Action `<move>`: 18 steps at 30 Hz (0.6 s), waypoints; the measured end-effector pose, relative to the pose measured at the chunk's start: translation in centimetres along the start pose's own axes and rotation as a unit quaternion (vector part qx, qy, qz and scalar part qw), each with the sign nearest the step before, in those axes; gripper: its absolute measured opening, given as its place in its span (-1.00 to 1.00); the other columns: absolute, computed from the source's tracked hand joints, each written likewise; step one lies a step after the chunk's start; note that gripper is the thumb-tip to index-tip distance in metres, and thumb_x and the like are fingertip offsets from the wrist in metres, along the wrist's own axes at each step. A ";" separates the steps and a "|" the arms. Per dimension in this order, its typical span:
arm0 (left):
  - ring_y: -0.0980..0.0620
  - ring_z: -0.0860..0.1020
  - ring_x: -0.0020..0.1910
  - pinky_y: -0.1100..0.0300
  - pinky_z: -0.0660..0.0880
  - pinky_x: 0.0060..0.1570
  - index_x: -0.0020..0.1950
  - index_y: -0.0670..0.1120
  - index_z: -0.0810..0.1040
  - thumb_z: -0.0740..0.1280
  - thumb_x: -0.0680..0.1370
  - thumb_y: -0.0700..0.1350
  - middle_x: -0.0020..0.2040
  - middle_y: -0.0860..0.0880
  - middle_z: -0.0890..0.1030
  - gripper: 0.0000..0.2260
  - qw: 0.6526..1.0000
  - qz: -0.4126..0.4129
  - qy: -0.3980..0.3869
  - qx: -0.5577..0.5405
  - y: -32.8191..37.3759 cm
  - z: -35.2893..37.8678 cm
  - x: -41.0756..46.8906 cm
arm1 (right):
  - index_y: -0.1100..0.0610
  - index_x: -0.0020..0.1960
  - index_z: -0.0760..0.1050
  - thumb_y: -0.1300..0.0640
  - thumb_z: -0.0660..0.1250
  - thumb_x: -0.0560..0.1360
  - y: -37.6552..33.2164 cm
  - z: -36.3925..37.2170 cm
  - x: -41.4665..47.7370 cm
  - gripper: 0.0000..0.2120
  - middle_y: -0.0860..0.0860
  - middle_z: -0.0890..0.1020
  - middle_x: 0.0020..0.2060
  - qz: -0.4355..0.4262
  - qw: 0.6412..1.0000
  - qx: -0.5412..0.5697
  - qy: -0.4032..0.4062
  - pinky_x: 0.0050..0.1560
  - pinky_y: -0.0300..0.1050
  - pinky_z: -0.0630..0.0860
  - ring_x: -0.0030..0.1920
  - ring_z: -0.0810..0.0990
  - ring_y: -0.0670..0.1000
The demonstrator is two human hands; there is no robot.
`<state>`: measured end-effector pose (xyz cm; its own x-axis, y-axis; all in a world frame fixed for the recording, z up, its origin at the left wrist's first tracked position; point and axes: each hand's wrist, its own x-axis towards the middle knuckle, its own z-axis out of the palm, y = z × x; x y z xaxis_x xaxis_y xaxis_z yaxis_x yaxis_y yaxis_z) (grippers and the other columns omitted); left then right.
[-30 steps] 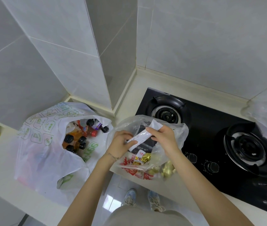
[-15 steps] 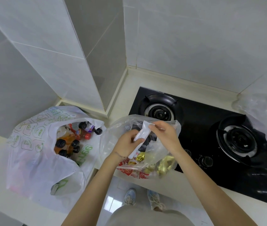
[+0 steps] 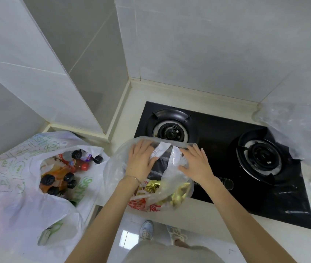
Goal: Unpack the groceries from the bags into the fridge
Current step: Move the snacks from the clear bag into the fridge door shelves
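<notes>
A clear plastic bag (image 3: 116,168) with gold-wrapped and red-printed snack packs (image 3: 177,194) sits on the counter edge, overlapping the hob's left end. My left hand (image 3: 141,162) grips the bag's left rim, and a white paper slip (image 3: 160,150) sticks out from under its thumb. On the right side of the bag's mouth, my right hand (image 3: 195,164) holds a handle strip (image 3: 174,158), fingers spread. To the left stands a white bag with green print (image 3: 18,168). It is open and holds several black-capped bottles (image 3: 56,179).
A black two-burner gas hob (image 3: 217,141) fills the counter to the right. Crumpled clear plastic (image 3: 302,133) lies at the far right. Tiled walls form a corner behind. The cream counter (image 3: 130,107) has a gap in front where floor and shoes (image 3: 147,230) show.
My hands, close together on the slip and handles before, have moved apart and lower, pulling the clear bag's mouth wider. The view has tilted up.
</notes>
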<state>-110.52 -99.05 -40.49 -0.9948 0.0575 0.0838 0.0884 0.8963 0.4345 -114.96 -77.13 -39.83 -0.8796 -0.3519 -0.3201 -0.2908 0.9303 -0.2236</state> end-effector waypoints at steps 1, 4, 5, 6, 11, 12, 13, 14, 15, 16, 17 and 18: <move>-0.11 0.20 0.49 -0.11 0.09 0.45 0.16 -0.05 0.53 0.24 0.60 -0.03 0.42 0.00 0.38 -0.81 1.000 -0.016 -0.021 0.016 -0.1 0.4 0.3 | -0.02 0.56 0.07 -0.10 0.28 0.54 0.2 0.0 0.1 -0.32 0.01 0.08 0.55 0.006 1.000 -0.006 -0.009 0.51 0.06 -0.21 0.56 -0.13 0.08; -0.08 0.01 0.56 -0.14 -0.08 0.48 0.31 0.00 0.44 0.18 0.64 -0.02 0.52 0.03 0.23 -0.74 0.995 -0.061 -0.085 0.006 -0.3 1.3 1.3 | -0.01 0.57 0.02 -0.12 0.29 0.52 0.8 -0.1 0.3 -0.26 0.03 0.01 0.57 0.014 1.000 -0.013 -0.019 0.50 0.09 -0.24 0.56 -0.19 0.09; -0.08 0.00 0.56 -0.15 -0.10 0.48 0.36 0.02 0.40 0.18 0.64 -0.01 0.53 0.03 0.21 -0.71 0.993 -0.072 -0.098 -0.007 -0.4 1.5 1.6 | -0.01 0.57 0.00 -0.13 0.29 0.52 0.9 0.0 0.4 -0.25 0.03 -0.01 0.57 0.016 0.999 -0.014 -0.025 0.50 0.08 -0.25 0.56 -0.21 0.09; -0.08 0.00 0.56 -0.15 -0.09 0.47 0.39 0.02 0.38 0.18 0.64 -0.01 0.53 0.03 0.22 -0.68 0.991 -0.082 -0.104 -0.027 -0.4 1.6 2.0 | -0.01 0.58 -0.01 -0.13 0.29 0.52 0.9 0.0 0.6 -0.25 0.03 -0.03 0.57 0.020 0.999 -0.012 -0.032 0.50 0.08 -0.27 0.56 -0.22 0.08; -0.10 0.14 0.52 -0.11 0.02 0.46 0.34 0.02 0.44 0.22 0.61 0.04 0.40 -0.01 0.42 -0.69 0.971 -0.153 -0.105 -0.149 -0.2 2.0 2.3 | -0.01 0.58 0.01 -0.18 0.24 0.53 0.6 0.4 1.5 -0.27 0.04 -0.01 0.56 0.038 0.998 0.040 -0.039 0.49 0.08 -0.29 0.55 -0.23 0.09; -0.11 0.19 0.50 -0.16 0.07 0.46 0.28 0.03 0.48 0.24 0.58 0.09 0.36 -0.01 0.47 -0.69 0.964 -0.169 -0.107 -0.177 -0.2 2.0 2.2 | 0.00 0.57 0.02 -0.18 0.24 0.54 0.5 0.5 1.7 -0.28 0.05 0.01 0.56 0.042 0.997 0.048 -0.033 0.49 0.07 -0.28 0.55 -0.22 0.09; -0.12 0.27 0.46 -0.20 0.16 0.42 0.20 0.04 0.51 0.26 0.53 0.15 0.28 -0.01 0.52 -0.68 0.957 -0.180 -0.100 -0.205 0.0 1.9 2.0 | 0.02 0.57 0.04 -0.18 0.23 0.54 0.3 0.7 1.9 -0.29 0.06 0.03 0.56 0.045 0.997 0.050 -0.025 0.50 0.05 -0.28 0.55 -0.21 0.10; -0.13 0.37 0.37 -0.20 0.27 0.35 0.13 0.03 0.54 0.26 0.47 0.22 0.19 -0.01 0.57 -0.64 0.951 -0.186 -0.082 -0.233 -0.1 1.8 1.9 | 0.04 0.56 0.08 -0.17 0.24 0.54 0.1 0.9 2.1 -0.31 0.08 0.05 0.55 0.045 0.998 0.042 -0.014 0.50 0.04 -0.26 0.56 -0.18 0.12; -0.13 0.46 0.26 -0.19 0.36 0.27 0.08 -0.01 0.55 0.25 0.42 0.25 0.10 -0.02 0.59 -0.59 0.942 -0.195 -0.063 -0.265 -0.1 1.9 1.8 | 0.08 0.53 0.14 -0.15 0.25 0.54 -0.1 1.2 2.3 -0.34 0.09 0.10 0.53 0.041 0.999 0.025 0.001 0.51 0.03 -0.23 0.56 -0.13 0.13; -0.12 0.50 0.15 -0.17 0.41 0.21 0.04 -0.03 0.56 0.26 0.40 0.25 0.04 -0.02 0.59 -0.58 0.933 -0.208 -0.051 -0.289 -0.2 2.0 1.7 | 0.10 0.48 0.22 -0.13 0.27 0.53 -0.1 1.5 2.4 -0.39 0.09 0.17 0.49 0.032 0.999 0.010 0.021 0.52 0.01 -0.20 0.55 -0.07 0.13; -0.10 0.52 0.06 -0.16 0.45 0.17 0.00 0.00 0.55 0.29 0.41 0.23 -0.01 -0.02 0.58 -0.65 0.927 -0.214 -0.041 -0.306 0.0 1.8 1.6 | 0.12 0.41 0.31 -0.10 0.30 0.52 -0.1 1.7 2.5 -0.46 0.08 0.25 0.44 0.019 0.999 0.003 0.047 0.52 0.00 -0.16 0.53 0.02 0.13; -0.07 0.52 -0.01 -0.16 0.47 0.13 -0.04 0.05 0.53 0.32 0.43 0.18 -0.05 -0.02 0.57 -0.76 0.923 -0.215 -0.035 -0.316 0.0 1.7 1.5 | 0.13 0.32 0.39 -0.08 0.33 0.50 -0.1 1.7 2.5 -0.53 0.06 0.34 0.37 0.002 0.997 0.008 0.075 0.53 -0.02 -0.10 0.49 0.12 0.12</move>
<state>-112.08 -98.24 -41.85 -0.9433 -0.1962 -0.2677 -0.3268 0.4081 0.8525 -116.48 -78.33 -42.20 -0.9273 -0.3281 -0.1801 -0.2826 0.9292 -0.2381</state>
